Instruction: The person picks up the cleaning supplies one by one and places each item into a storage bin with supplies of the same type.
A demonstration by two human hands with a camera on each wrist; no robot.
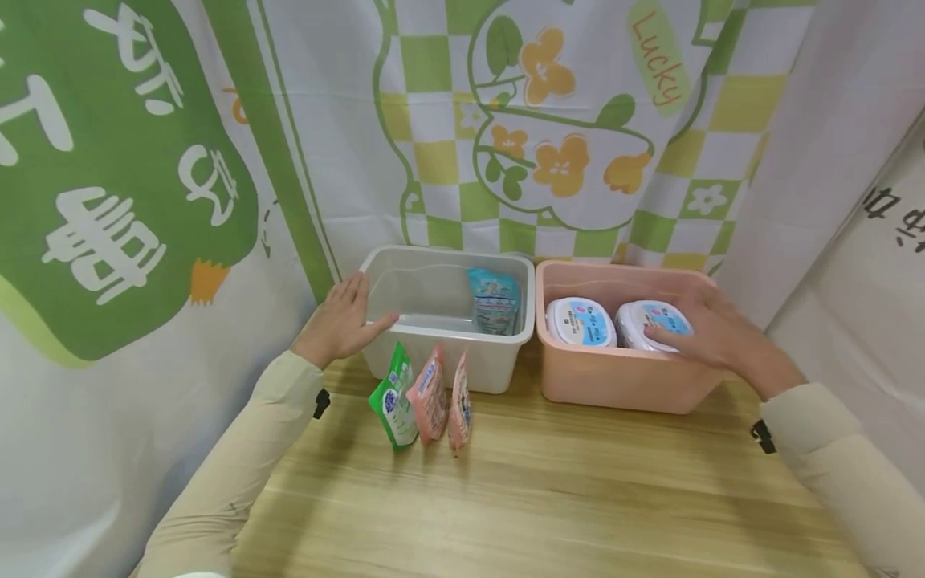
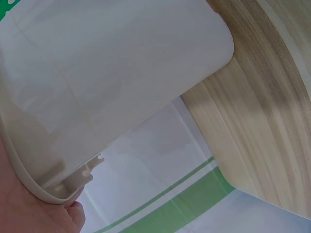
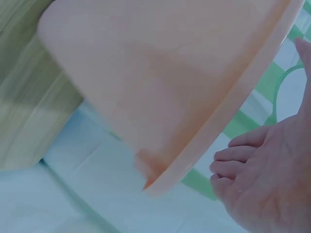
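Fingers (image 1: 353, 289) relaxed, the left hand (image 1: 340, 318) touches the grey bin (image 1: 484, 363), the right (image 1: 723, 337) partly hiding another.

I count one grey bin (image 1: 441, 357) and one pink bin (image 1: 617, 381), so two, in the middle of the frame; two lidded tubs (image 1: 581, 323); one blue packet (image 1: 495, 302) showing; three standing packets (image 1: 431, 401), lower centre; one left hand (image 1: 343, 319), one right hand (image 1: 723, 337), mine.

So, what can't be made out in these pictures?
Head: lower parts of the white tubs, hidden by the front wall of the pink bin.
Head: fine print on the green packet, too small.
Head: fingertips of the right hand, blurred.
Left wrist: part of the left hand, cut off by the picture's edges.
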